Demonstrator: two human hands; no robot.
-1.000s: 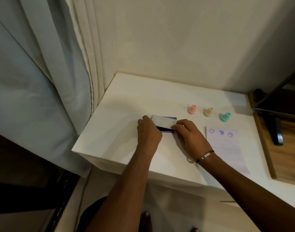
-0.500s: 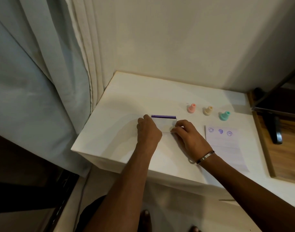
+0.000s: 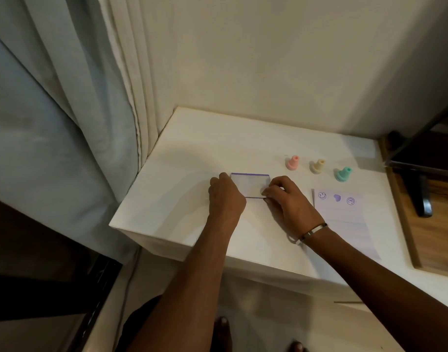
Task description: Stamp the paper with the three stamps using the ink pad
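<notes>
both hands cover ink pad corners (lid down)

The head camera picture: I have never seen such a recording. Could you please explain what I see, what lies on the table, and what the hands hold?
A person wears the camera on the head, so you look down at their own arms. On the white table stand three stamps: pink stamp, yellow stamp and green stamp. The paper beside them already bears three purple prints. The left hand and right hand both grip the ink pad, whose lid looks shut.
</notes>
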